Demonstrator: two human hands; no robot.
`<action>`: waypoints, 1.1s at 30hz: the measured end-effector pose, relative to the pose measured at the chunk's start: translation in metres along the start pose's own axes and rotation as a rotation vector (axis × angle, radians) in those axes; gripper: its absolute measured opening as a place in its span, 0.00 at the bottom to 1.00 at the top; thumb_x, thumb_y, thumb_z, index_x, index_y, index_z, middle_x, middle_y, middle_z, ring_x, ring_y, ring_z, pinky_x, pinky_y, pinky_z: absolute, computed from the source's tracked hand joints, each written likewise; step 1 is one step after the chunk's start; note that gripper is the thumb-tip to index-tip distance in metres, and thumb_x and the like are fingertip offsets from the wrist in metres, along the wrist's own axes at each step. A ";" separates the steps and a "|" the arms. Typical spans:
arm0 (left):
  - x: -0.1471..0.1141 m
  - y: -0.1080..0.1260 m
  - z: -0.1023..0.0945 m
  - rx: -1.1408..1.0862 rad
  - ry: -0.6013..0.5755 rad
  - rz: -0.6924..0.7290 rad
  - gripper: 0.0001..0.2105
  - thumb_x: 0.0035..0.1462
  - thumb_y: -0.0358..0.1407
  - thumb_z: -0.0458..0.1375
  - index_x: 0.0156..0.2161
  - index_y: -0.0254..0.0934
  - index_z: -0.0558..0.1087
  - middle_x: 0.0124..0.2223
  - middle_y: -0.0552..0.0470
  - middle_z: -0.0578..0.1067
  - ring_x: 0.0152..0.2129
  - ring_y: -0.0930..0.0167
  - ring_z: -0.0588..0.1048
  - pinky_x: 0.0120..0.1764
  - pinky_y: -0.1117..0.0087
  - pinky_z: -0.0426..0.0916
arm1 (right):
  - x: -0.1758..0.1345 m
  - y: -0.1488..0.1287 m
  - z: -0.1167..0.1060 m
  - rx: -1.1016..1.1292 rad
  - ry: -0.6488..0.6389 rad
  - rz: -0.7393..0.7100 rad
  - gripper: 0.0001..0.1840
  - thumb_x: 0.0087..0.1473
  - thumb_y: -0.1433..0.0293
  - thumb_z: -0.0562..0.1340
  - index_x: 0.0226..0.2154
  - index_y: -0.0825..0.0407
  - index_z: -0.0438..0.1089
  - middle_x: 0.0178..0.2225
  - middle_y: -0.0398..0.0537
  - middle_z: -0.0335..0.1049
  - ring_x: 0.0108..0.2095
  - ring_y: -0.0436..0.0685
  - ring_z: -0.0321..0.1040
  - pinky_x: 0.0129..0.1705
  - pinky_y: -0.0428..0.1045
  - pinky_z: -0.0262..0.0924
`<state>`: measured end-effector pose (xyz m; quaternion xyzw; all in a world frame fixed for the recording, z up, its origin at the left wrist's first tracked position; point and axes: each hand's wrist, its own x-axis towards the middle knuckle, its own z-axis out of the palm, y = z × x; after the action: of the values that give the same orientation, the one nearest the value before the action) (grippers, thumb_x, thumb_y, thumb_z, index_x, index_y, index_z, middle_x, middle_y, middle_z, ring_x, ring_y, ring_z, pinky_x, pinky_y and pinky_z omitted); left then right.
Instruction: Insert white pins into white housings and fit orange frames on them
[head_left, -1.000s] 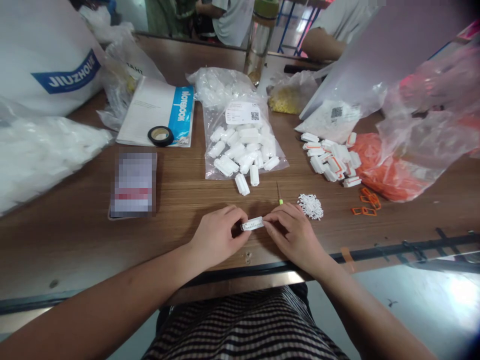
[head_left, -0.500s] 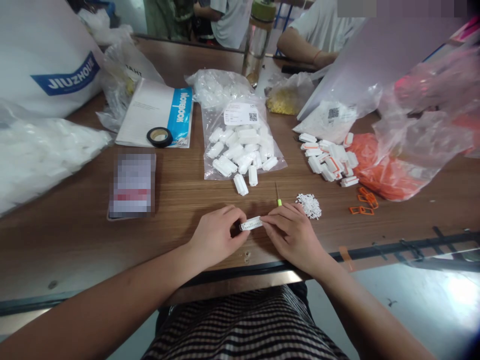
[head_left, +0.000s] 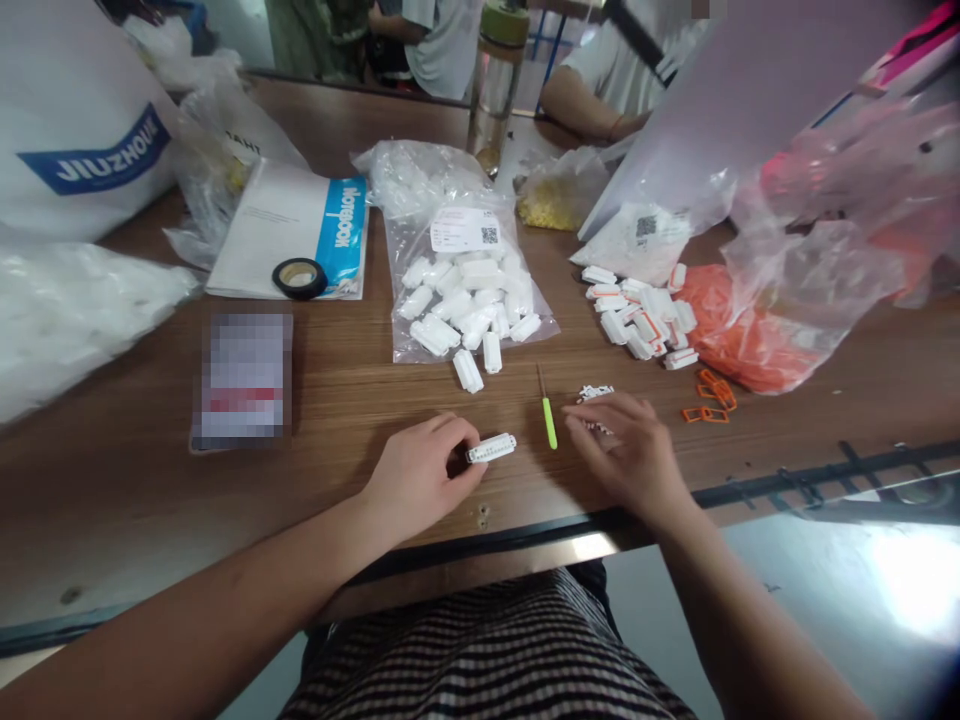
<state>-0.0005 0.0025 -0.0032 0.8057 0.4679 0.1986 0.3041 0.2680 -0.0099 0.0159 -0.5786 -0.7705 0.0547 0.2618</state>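
Note:
My left hand [head_left: 424, 470] pinches one end of a white plastic connector housing [head_left: 493, 449] between thumb and fingers, just above the table. A row of small holes shows along its face, and its free end points right. My right hand [head_left: 626, 445] is over a pile of tiny white plastic pieces [head_left: 596, 391] and hides most of it. Its thumb and fingers are a little apart, with nothing visible between them. Between the hands lies a thin pick with a yellow-green handle [head_left: 550, 423], its tip pointing away from me.
A clear bag of white housings [head_left: 472, 300] lies ahead, two of them outside its mouth. Right of it are housings with orange parts [head_left: 645, 320], loose orange frames [head_left: 709, 400] and an orange-filled bag [head_left: 750, 330]. A notebook [head_left: 285, 225] bears black tape [head_left: 300, 278]. A bottle [head_left: 495, 90] stands behind.
My right hand has let go of the connector housing and moved right, over the white pieces. The pick's handle is now uncovered. My left hand still holds the housing. The view has shifted slightly.

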 end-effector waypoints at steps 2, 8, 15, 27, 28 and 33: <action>0.000 0.000 0.000 0.009 0.002 -0.002 0.04 0.56 0.35 0.60 0.36 0.39 0.71 0.28 0.57 0.67 0.24 0.73 0.66 0.30 0.70 0.58 | 0.003 0.033 -0.010 -0.089 0.027 0.142 0.09 0.58 0.66 0.62 0.33 0.50 0.78 0.32 0.48 0.77 0.35 0.58 0.72 0.40 0.54 0.61; 0.001 0.000 0.001 0.008 0.012 -0.004 0.04 0.56 0.35 0.60 0.36 0.39 0.71 0.28 0.57 0.67 0.24 0.73 0.66 0.30 0.70 0.58 | 0.018 0.091 -0.023 -0.014 -0.112 0.324 0.12 0.54 0.64 0.63 0.37 0.51 0.79 0.40 0.49 0.80 0.36 0.58 0.75 0.39 0.51 0.65; 0.002 0.002 0.000 0.007 0.006 -0.005 0.03 0.56 0.34 0.60 0.35 0.38 0.71 0.28 0.57 0.66 0.24 0.73 0.65 0.30 0.70 0.58 | 0.027 0.097 -0.028 -0.054 -0.247 0.219 0.12 0.54 0.64 0.62 0.36 0.49 0.80 0.37 0.46 0.80 0.32 0.55 0.73 0.36 0.50 0.63; 0.001 0.001 0.000 0.007 0.006 -0.013 0.03 0.56 0.35 0.60 0.35 0.39 0.71 0.28 0.57 0.67 0.24 0.73 0.66 0.30 0.70 0.58 | 0.034 0.097 -0.031 -0.067 -0.319 0.328 0.10 0.52 0.62 0.63 0.30 0.51 0.77 0.28 0.46 0.76 0.28 0.55 0.70 0.31 0.49 0.61; 0.001 0.001 0.000 0.008 0.006 -0.014 0.03 0.55 0.35 0.60 0.35 0.39 0.71 0.28 0.57 0.67 0.24 0.73 0.66 0.30 0.70 0.58 | 0.033 0.093 -0.030 -0.053 -0.305 0.351 0.10 0.53 0.62 0.63 0.29 0.50 0.76 0.28 0.45 0.76 0.27 0.55 0.70 0.31 0.49 0.60; 0.001 0.001 0.000 0.003 0.013 -0.001 0.03 0.56 0.35 0.60 0.36 0.39 0.71 0.28 0.57 0.68 0.24 0.73 0.66 0.30 0.70 0.58 | 0.026 0.037 -0.020 0.201 -0.230 0.230 0.09 0.56 0.62 0.64 0.29 0.49 0.73 0.32 0.45 0.75 0.34 0.55 0.71 0.39 0.50 0.62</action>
<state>0.0002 0.0028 -0.0027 0.8046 0.4705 0.2029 0.3002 0.3041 0.0212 0.0276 -0.6240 -0.7147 0.2265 0.2205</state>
